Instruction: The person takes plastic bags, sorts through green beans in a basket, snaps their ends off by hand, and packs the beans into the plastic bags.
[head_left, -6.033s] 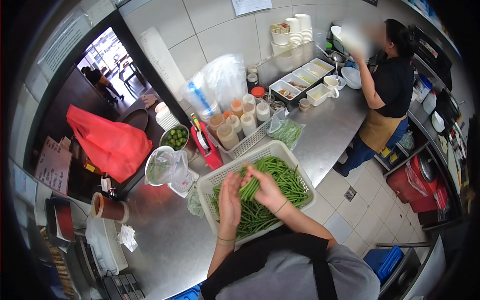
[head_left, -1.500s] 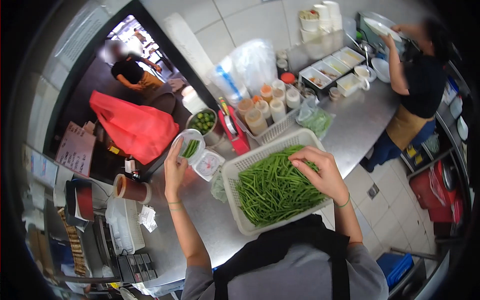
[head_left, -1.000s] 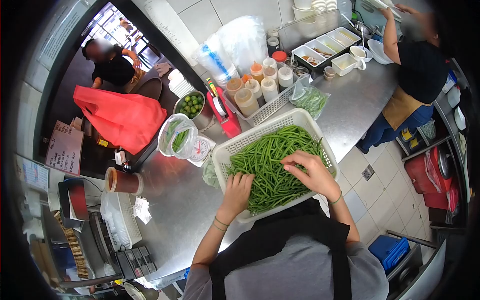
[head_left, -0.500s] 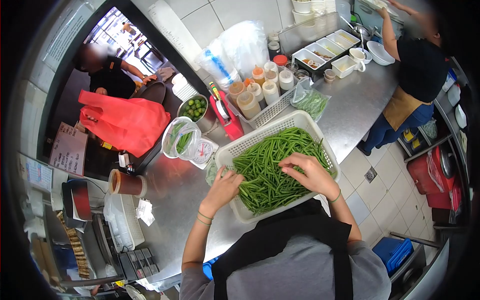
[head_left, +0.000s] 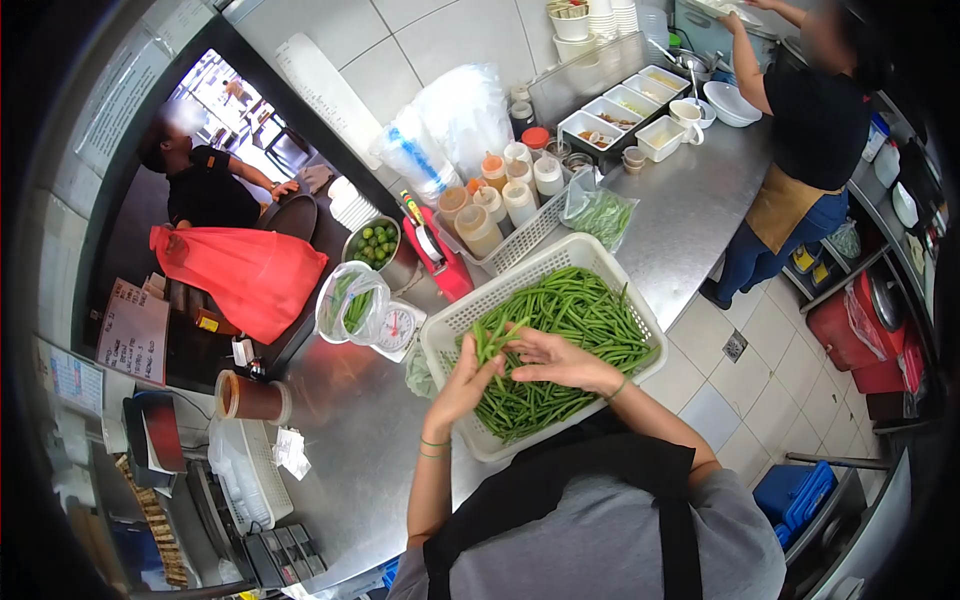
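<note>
A bunch of green beans (head_left: 489, 342) stands up between the thumb and fingers of my left hand (head_left: 462, 385), over the left side of a cream plastic basket (head_left: 655, 357). Beside it, my right hand (head_left: 565, 362) reaches in with thumb and fingers apart, its fingertips at the bunch. Loose green beans (head_left: 570, 320) fill the basket below both hands. To the left, a clear plastic bag (head_left: 372, 312) with more beans sits on a weighing scale (head_left: 402, 330).
Behind the basket stand a red tape dispenser (head_left: 440, 255), a pot of green citrus (head_left: 378, 243), a crate of sauce bottles (head_left: 518, 240) and a bag of greens (head_left: 600, 212). A red bag (head_left: 245, 280) lies at the hatch. One co-worker (head_left: 810, 130) stands at right, another (head_left: 215, 185) beyond the hatch.
My left hand has moved right and lifted a bunch of beans above the basket. My right hand has shifted left to meet it. The camera view has shifted slightly.
</note>
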